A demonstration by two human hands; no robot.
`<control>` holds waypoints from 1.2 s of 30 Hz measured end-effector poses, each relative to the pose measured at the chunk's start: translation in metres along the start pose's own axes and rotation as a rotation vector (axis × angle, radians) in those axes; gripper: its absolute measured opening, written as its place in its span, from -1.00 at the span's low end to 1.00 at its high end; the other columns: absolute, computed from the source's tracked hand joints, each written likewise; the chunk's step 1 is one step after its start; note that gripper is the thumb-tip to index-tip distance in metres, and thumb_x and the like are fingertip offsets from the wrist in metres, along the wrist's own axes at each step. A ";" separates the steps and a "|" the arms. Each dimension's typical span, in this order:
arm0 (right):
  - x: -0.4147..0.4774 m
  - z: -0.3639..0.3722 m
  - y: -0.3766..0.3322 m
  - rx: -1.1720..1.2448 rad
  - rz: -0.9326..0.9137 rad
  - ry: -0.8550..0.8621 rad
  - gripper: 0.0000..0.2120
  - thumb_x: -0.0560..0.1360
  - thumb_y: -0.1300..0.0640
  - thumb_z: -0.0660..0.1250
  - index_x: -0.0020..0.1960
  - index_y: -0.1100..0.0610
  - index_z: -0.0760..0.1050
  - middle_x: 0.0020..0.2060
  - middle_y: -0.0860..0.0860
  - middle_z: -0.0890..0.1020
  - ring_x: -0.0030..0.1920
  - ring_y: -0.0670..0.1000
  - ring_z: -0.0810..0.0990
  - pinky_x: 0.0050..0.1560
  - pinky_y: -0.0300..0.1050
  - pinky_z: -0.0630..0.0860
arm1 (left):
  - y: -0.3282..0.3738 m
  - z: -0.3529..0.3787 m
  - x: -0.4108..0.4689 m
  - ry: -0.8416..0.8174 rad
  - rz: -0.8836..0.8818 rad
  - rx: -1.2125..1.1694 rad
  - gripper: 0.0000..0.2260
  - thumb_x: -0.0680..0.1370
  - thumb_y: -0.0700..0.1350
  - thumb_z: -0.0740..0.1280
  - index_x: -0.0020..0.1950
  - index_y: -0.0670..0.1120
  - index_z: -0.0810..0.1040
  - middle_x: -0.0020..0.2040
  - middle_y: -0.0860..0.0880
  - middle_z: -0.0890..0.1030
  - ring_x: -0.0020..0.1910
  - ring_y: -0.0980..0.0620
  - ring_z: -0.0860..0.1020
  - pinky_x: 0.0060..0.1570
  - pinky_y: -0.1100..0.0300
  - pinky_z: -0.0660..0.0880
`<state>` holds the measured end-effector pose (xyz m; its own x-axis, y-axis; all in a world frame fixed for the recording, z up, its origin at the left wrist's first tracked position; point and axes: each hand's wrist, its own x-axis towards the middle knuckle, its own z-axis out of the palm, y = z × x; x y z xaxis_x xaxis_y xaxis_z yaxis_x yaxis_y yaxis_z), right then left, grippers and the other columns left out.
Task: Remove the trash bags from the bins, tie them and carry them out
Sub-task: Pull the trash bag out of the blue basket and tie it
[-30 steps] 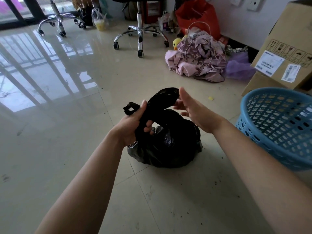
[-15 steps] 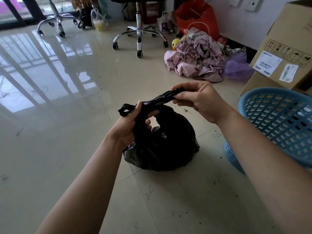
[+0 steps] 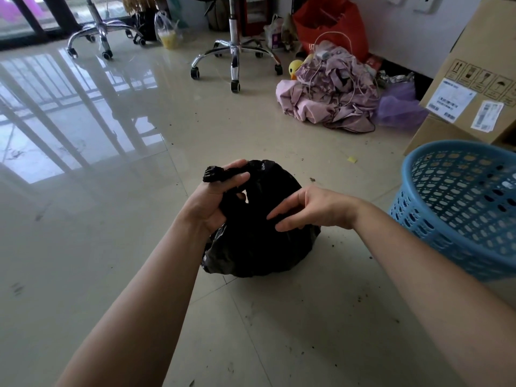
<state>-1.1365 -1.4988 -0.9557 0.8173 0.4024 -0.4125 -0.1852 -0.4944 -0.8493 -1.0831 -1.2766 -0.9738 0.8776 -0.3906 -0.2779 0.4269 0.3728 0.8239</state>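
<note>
A full black trash bag (image 3: 259, 247) sits on the tiled floor in front of me. My left hand (image 3: 216, 199) is clenched around the bag's twisted neck, and a knotted black end sticks out above its fingers. My right hand (image 3: 312, 209) rests on the right side of the bag's top, fingers curled down against the plastic; whether they pinch a strand I cannot tell. A blue perforated plastic bin (image 3: 458, 208) stands at the right, with no bag visible in it.
A cardboard box (image 3: 474, 88) stands behind the bin by the wall. A heap of pink-purple cloth (image 3: 332, 99), a red bag (image 3: 332, 23) and two wheeled office chairs (image 3: 234, 51) stand further back. Dirt specks dot the floor.
My right hand let go of the stretched black strand it held up and dropped onto the bag's top. My left hand kept its grip on the neck.
</note>
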 end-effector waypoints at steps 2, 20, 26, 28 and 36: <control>-0.001 -0.006 0.002 -0.028 0.038 -0.047 -0.74 0.46 0.10 0.51 0.14 -0.08 0.67 0.04 -0.13 0.72 0.09 -0.10 0.66 0.11 -0.11 0.53 | 0.002 0.000 -0.001 -0.002 0.013 -0.023 -0.75 0.42 -0.32 0.38 0.01 -0.04 0.59 -0.18 -0.05 0.65 -0.38 0.06 0.52 -0.36 0.28 0.52; 0.025 -0.010 0.007 0.176 -0.138 0.479 -0.88 0.54 0.18 0.40 0.06 0.12 0.65 -0.15 0.05 0.70 -0.16 -0.05 0.62 -0.03 -0.15 0.55 | 0.004 -0.016 -0.001 0.237 0.352 0.890 -0.73 0.42 -0.22 0.55 0.04 0.00 0.62 -0.15 0.05 0.67 -0.23 0.09 0.63 -0.07 0.16 0.57; 0.020 -0.006 0.007 0.197 -0.135 0.321 -0.85 0.49 0.21 0.47 0.05 0.11 0.67 -0.04 0.09 0.73 -0.04 0.01 0.67 0.27 0.03 0.54 | -0.008 -0.011 0.002 0.513 0.721 1.150 -0.73 0.37 -0.29 0.46 0.00 -0.02 0.64 -0.06 0.00 0.58 -0.15 0.03 0.55 -0.12 0.42 0.39; 0.018 -0.004 0.004 0.205 -0.099 0.215 -0.84 0.48 0.20 0.47 0.06 0.13 0.66 -0.07 0.06 0.71 -0.03 0.03 0.67 0.26 0.01 0.53 | -0.011 -0.008 0.000 0.545 0.759 1.122 -0.77 0.37 -0.32 0.40 -0.04 -0.06 0.56 -0.10 0.01 0.57 -0.20 0.01 0.52 -0.17 0.27 0.40; 0.023 0.009 -0.007 0.199 0.040 0.171 -0.55 0.65 -0.16 0.13 -0.03 0.15 0.61 -0.19 0.05 0.62 -0.25 0.01 0.56 -0.15 -0.10 0.47 | -0.010 0.003 -0.005 0.388 0.428 0.335 -0.74 0.56 -0.38 0.32 -0.14 -0.02 0.46 -0.32 0.02 0.55 -0.39 0.12 0.51 -0.36 0.25 0.49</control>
<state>-1.1220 -1.4792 -0.9626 0.8844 0.2415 -0.3995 -0.3088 -0.3392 -0.8886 -1.0925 -1.2803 -0.9790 0.9961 0.0882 0.0014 -0.0121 0.1214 0.9925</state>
